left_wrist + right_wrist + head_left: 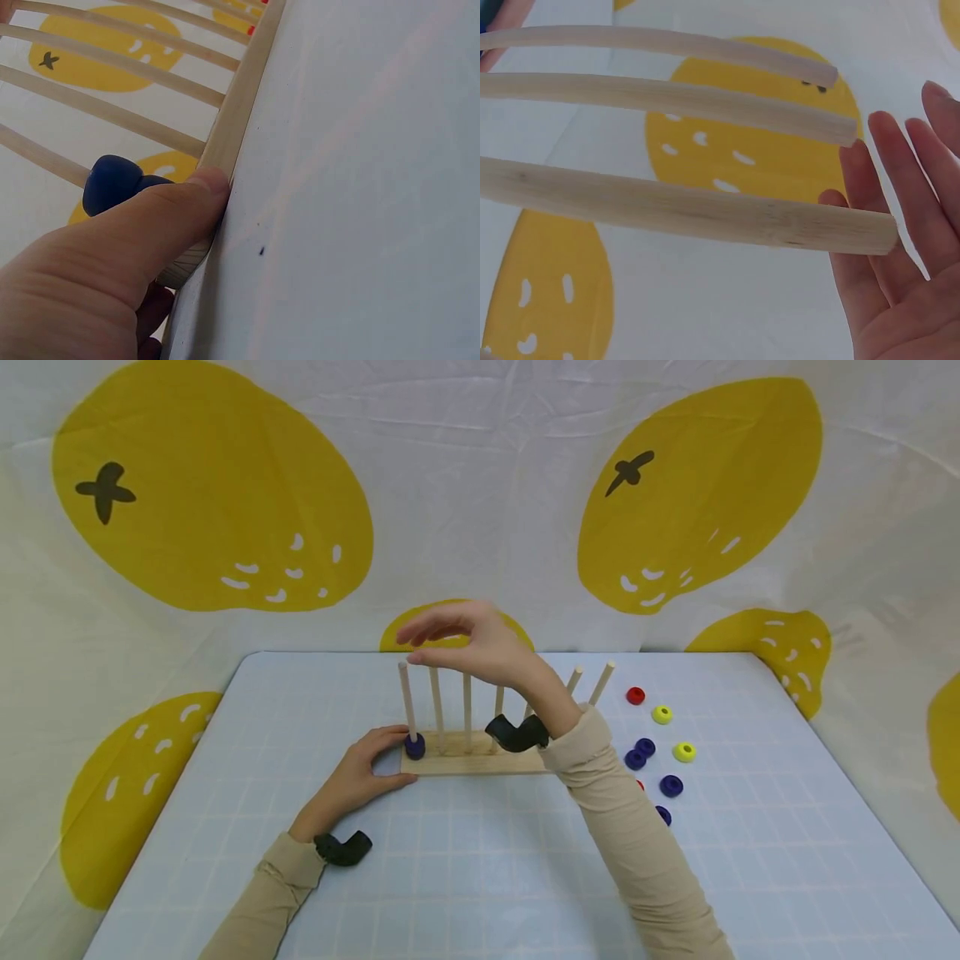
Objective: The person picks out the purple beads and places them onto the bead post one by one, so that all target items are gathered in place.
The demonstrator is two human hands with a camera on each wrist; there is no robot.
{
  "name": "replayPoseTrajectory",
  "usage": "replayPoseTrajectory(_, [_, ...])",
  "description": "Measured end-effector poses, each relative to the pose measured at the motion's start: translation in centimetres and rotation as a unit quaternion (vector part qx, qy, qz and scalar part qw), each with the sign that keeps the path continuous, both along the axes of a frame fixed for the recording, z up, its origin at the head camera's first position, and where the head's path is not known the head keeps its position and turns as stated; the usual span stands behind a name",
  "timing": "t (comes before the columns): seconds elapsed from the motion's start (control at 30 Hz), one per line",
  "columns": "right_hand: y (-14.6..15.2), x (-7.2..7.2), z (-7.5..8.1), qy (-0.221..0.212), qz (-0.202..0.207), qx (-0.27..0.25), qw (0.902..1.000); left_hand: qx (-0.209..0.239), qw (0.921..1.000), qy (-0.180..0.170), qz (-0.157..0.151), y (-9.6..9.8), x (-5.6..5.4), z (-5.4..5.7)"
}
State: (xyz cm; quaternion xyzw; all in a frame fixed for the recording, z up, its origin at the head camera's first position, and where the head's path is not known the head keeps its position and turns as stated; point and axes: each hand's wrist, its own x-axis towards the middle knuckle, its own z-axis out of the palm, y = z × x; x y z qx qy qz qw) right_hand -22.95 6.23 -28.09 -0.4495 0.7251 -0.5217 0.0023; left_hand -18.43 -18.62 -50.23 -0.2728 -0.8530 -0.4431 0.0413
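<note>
A wooden peg rack (480, 765) stands on the table, with several upright pegs along its base. My left hand (363, 772) grips the left end of this base; in the left wrist view the thumb (176, 206) lies along its front edge, with the other fingers mostly hidden behind. Dark blue rings (112, 184) sit low on the leftmost peg (407, 697). Above the peg tops hovers my right hand (480, 643), fingers spread and holding nothing. In the right wrist view its fingers are beside and behind the tip of the closest peg (840, 229).
To the right of the rack lie loose rings: a red ring (636, 696), yellow rings (684, 752) and several dark blue rings (671, 786). My right forearm (630, 843) partly covers some of them. Behind the table (787, 860) hangs a fruit-patterned cloth (480, 485).
</note>
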Motion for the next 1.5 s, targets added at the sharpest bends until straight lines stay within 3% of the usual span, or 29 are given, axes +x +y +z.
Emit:
replayPoseTrajectory(0.27, [1.7, 0.7, 1.3, 0.029, -0.001, -0.038, 0.9988, 0.001, 1.0, 0.005, 0.004, -0.1, 0.1, -0.1])
replayPoseTrajectory(0.6, [4.8, 2.1, 1.6, 0.045, -0.048, -0.063, 0.9959, -0.001, 1.0, 0.005, 0.003, 0.1, 0.1, 0.0])
replayPoseTrajectory(1.1, [9.2, 5.4, 0.9, 0.073, -0.085, -0.118, 0.9866, -0.003, 1.0, -0.006, 0.005, 0.1, 0.2, 0.2])
replayPoseTrajectory(1.5, [13.2, 6.8, -0.9, 0.091, -0.132, -0.165, 0.973, -0.005, 1.0, -0.002, 0.003, 0.1, 0.2, 0.0])
